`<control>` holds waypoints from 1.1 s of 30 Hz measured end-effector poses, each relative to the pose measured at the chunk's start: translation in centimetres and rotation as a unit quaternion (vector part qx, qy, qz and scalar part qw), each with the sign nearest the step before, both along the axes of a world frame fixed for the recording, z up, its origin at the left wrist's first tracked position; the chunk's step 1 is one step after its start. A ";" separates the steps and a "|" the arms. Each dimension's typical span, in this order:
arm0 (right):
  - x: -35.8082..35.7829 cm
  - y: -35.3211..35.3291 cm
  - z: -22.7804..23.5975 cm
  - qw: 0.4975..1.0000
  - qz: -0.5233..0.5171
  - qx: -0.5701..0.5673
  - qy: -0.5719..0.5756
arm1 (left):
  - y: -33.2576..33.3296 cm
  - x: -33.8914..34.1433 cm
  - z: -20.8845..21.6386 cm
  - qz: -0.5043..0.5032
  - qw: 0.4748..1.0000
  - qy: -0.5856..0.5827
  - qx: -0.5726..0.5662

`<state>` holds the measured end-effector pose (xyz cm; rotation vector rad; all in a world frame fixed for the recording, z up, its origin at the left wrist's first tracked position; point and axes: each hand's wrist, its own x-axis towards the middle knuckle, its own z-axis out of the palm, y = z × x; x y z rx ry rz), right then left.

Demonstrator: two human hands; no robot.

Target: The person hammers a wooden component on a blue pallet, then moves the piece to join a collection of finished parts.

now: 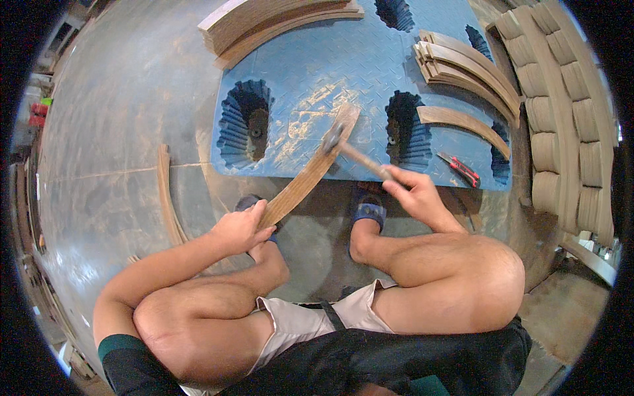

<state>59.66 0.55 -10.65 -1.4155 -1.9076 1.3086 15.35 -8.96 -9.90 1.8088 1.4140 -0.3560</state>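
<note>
My left hand (pixel 249 226) is closed around the near end of a curved wooden slat (pixel 298 188). The slat's far end rests on a blue plastic pallet (pixel 300 89), among pale wood dust. In my right hand (pixel 415 191) is a hammer (pixel 360 160), gripped by its wooden handle. The hammer's dark head, slightly blurred, is over the slat near its far end; whether it touches the wood I cannot tell. A red and black utility knife (pixel 459 169) lies on the pallet to the right of the hammer.
Curved slats (pixel 277 26) are stacked at the pallet's far left, with another stack (pixel 469 71) and a single slat (pixel 465 123) on its right. Deep ribbed holes (pixel 246 122) pierce the pallet. A narrow strip (pixel 168 195) lies on the floor at left. Large wooden stacks (pixel 558 119) stand at right.
</note>
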 end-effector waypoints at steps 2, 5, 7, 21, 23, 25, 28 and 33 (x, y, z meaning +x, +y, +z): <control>-0.4 -0.4 0.6 0.992 0.103 0.032 -0.068 | 0.0 -0.1 0.2 0.005 1.000 -0.007 -0.002; -0.5 -0.3 1.8 0.978 0.157 0.030 -0.131 | 0.1 -0.2 0.1 0.006 1.000 -0.015 0.002; 0.5 0.5 0.1 0.986 0.130 0.062 -0.079 | 0.0 -0.1 -0.2 0.005 1.000 -0.022 0.014; -1.5 0.1 1.2 0.997 0.055 0.001 -0.060 | -0.3 -0.4 -0.5 0.012 0.999 -0.034 0.023; -1.4 0.3 0.7 0.996 0.047 -0.001 -0.071 | -0.4 -0.4 -0.4 0.015 0.999 -0.034 0.028; -0.5 1.1 -0.3 0.999 -0.026 -0.018 -0.041 | -0.3 -0.5 -0.5 0.007 0.999 -0.030 0.034; 0.8 3.1 -0.2 0.987 -0.158 -0.032 -0.010 | -0.1 -0.6 -1.1 -0.009 0.999 -0.022 0.042; 1.3 3.2 -1.2 0.987 -0.143 0.009 0.067 | 0.5 -0.3 -0.7 -0.005 1.000 -0.010 0.028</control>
